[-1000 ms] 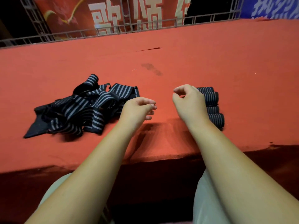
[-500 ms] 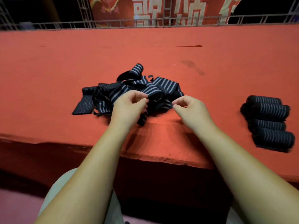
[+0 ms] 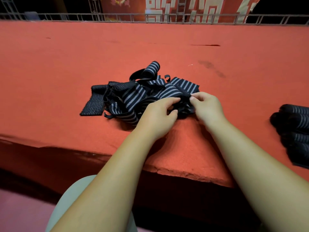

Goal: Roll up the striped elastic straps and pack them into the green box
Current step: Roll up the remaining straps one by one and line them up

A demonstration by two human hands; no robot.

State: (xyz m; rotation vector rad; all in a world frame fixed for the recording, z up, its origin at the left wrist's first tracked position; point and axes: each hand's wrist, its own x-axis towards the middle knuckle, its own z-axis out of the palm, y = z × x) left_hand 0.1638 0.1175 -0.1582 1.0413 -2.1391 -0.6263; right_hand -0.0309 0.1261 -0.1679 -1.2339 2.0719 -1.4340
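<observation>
A tangled pile of black straps with grey stripes [image 3: 133, 96] lies on the red carpeted surface [image 3: 66, 64] in the middle of the view. My left hand [image 3: 157, 116] rests on the pile's near right side, fingers curled onto a strap. My right hand [image 3: 207, 106] pinches the dark end of a strap at the pile's right edge. Several rolled straps [image 3: 296, 129] lie side by side at the far right, partly cut off by the frame. No green box is in view.
The red surface ends in a front edge [image 3: 184, 174] just ahead of my knees, with a dark drop below. A metal railing [image 3: 167, 18] and a red banner with white characters [image 3: 175, 9] run along the far side.
Both hands have moved forward from the bare carpet onto the pile and taken hold of a strap at its right side. The view has shifted left, pushing the rolled straps toward the right edge.
</observation>
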